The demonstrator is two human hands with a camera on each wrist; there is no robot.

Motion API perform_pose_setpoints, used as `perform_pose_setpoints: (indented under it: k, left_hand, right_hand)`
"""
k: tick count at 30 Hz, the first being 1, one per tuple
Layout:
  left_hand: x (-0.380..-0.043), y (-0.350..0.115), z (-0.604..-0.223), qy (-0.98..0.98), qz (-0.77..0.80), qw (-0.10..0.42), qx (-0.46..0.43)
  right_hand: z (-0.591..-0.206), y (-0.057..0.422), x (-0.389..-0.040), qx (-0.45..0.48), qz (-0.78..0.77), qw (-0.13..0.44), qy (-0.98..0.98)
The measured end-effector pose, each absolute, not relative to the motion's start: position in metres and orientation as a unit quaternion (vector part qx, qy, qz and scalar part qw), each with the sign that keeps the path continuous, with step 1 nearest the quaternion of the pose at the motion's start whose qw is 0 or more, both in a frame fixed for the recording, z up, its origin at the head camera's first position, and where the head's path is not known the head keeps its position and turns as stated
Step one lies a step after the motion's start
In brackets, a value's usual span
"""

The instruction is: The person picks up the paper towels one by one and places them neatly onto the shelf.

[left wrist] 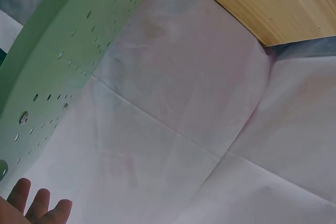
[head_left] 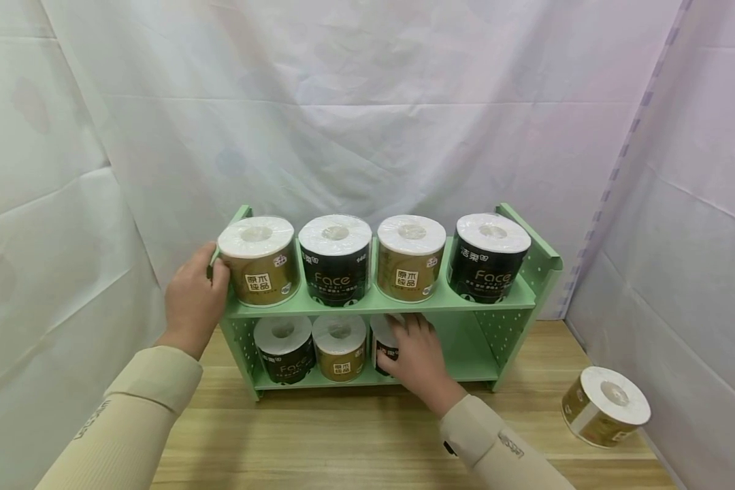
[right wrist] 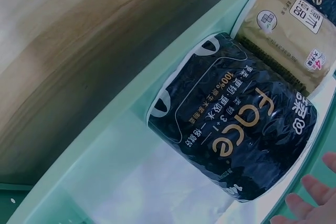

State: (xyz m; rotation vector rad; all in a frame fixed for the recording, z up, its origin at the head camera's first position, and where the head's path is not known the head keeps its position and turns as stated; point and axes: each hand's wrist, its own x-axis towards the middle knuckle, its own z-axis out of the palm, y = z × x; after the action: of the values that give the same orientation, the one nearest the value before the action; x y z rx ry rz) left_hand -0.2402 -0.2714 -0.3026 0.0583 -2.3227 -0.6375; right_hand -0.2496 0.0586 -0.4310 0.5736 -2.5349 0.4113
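My left hand (head_left: pixel 194 299) holds the upper left end of a green two-tier shelf (head_left: pixel 373 309); three fingertips (left wrist: pixel 39 203) show beside its perforated side panel. My right hand (head_left: pixel 418 350) is at the lower tier, its spread fingers (right wrist: pixel 315 190) near the top of a black toilet paper roll (right wrist: pixel 236 124). That roll stands upright, partly covered by the hand in the head view. Left of it, a gold roll (head_left: pixel 341 357) and another black roll (head_left: pixel 288 361) stand in line.
On the upper tier stand a gold roll (head_left: pixel 260 272), a black roll (head_left: pixel 337 272), a second gold roll (head_left: pixel 409 272) and a second black roll (head_left: pixel 488 269). Another gold roll (head_left: pixel 600 415) sits on the wooden table (head_left: pixel 318 442) at right. White curtains (head_left: pixel 373 136) surround the table.
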Motion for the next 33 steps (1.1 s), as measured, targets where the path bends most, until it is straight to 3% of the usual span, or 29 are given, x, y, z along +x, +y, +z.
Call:
perform_pose_setpoints:
  k: [33]
  left_hand:
    - [-0.241,-0.272,-0.304,-0.900,-0.243,0.362,0.027]
  right_hand:
    - [-0.454,0.089,-0.209,0.225,0.147,0.283,-0.921]
